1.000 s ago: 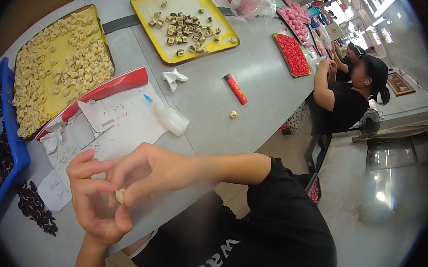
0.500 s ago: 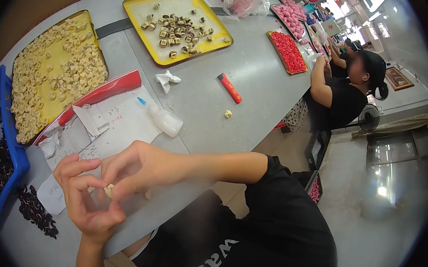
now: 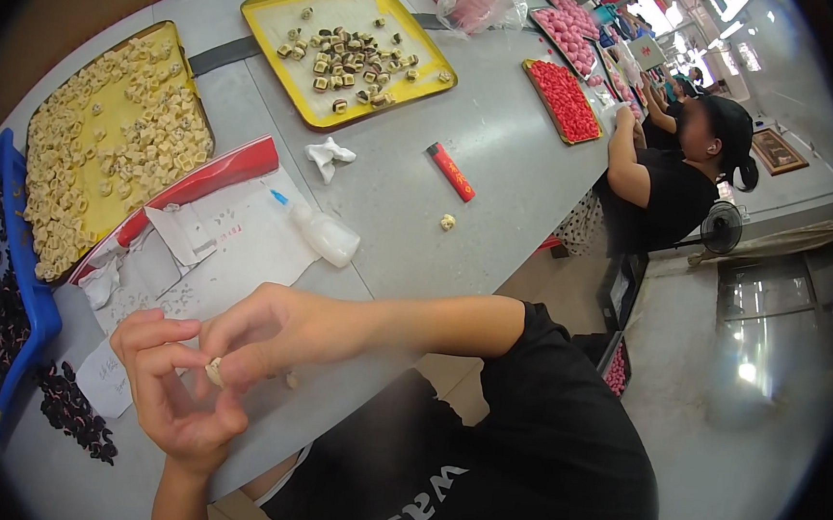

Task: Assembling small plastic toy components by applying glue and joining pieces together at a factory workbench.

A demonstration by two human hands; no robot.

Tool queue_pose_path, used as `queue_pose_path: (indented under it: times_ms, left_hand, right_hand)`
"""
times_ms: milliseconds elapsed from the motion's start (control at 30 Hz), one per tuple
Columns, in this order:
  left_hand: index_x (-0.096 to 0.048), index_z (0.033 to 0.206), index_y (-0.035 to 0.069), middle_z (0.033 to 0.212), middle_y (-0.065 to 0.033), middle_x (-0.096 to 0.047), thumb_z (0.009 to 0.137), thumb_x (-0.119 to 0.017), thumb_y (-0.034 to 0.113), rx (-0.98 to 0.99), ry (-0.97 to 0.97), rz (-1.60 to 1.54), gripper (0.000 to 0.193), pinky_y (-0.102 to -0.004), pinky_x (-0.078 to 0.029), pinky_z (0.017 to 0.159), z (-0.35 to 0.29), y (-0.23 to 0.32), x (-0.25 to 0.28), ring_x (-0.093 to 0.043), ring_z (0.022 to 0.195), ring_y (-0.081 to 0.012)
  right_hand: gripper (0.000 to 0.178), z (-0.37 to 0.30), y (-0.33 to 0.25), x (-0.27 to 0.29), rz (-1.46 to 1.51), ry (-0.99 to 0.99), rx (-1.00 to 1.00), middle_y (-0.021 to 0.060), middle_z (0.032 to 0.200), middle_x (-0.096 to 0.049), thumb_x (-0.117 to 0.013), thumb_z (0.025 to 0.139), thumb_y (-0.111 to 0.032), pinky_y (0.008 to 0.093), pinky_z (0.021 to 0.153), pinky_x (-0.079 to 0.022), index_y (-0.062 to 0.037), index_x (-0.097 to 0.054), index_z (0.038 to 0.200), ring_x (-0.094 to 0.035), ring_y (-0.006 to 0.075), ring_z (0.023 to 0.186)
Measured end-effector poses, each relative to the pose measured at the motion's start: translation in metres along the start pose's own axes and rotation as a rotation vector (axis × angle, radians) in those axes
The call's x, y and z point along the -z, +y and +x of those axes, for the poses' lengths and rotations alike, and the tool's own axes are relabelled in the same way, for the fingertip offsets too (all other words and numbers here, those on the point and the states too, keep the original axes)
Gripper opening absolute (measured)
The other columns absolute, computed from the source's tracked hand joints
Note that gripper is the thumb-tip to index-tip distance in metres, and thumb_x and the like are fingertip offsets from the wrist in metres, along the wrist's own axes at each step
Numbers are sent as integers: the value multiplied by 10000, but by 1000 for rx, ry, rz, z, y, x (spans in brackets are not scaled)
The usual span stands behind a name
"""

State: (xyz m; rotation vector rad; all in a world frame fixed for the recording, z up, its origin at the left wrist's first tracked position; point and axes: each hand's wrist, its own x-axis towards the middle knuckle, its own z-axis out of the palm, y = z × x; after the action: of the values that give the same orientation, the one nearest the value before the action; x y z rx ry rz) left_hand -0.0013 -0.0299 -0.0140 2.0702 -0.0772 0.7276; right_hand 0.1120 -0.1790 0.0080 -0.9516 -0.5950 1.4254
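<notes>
In front of my body, both hands meet at a small cream-coloured piece point(image 3: 215, 372). My right hand point(image 3: 281, 333) pinches it between thumb and forefinger. My left hand point(image 3: 176, 388) is curled round it from the left, its forefinger tip against the piece. Part of the piece is hidden by fingertips. A similar cream piece point(image 3: 292, 380) lies on the table just beyond my right hand, and one more point(image 3: 447, 223) lies further off. Beyond my hands a white squeeze bottle point(image 3: 326, 237) with a blue tip rests on its side by an opened red-edged white carton point(image 3: 234, 238).
At the left, a yellow tray point(image 3: 105, 148) carries many cream pieces; another yellow tray point(image 3: 421, 50) carries dark-and-cream ones. A blue crate point(image 3: 38, 306) holds dark pieces, with a dark pile point(image 3: 73, 410) beside it. White tissue point(image 3: 327, 159) and a red-and-black stick-shaped object point(image 3: 452, 173) lie mid-table. Co-workers point(image 3: 673, 181) sit at right.
Both hands stay together on the cream piece, with only slight finger movement. The whole view has shifted slightly.
</notes>
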Motion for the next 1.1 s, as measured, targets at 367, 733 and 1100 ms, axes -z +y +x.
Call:
queue_pose_path:
  times_ms: [367,733,1100]
  left_hand:
    - [-484,808,80,961,-96,-528,578,-682,204,-9,-21,14,327,-428,-335,854,5,3,0,-424,934,-287]
    - [-477,793,79,903,-100,-540,567,-669,215,-20,-16,4,326,-432,-351,826,1,2,-4,-431,886,-297]
    - [-457,790,77,898,-98,-526,645,-678,324,-18,-14,-43,361,-425,-356,800,-1,1,-6,-419,857,-285]
  right_hand:
    - [239,0,-1,-1,-38,-9,15,39,929,-613,-557,879,-229,272,788,-445,-19,-614,977,-559,114,909]
    - [227,1,5,-1,-65,-20,86,-2,877,-610,-586,858,-273,227,622,-407,-62,-641,920,-537,76,840]
    - [223,1,5,-2,-70,-3,22,-26,877,-603,-605,845,-280,221,600,-398,-77,-646,928,-521,63,797]
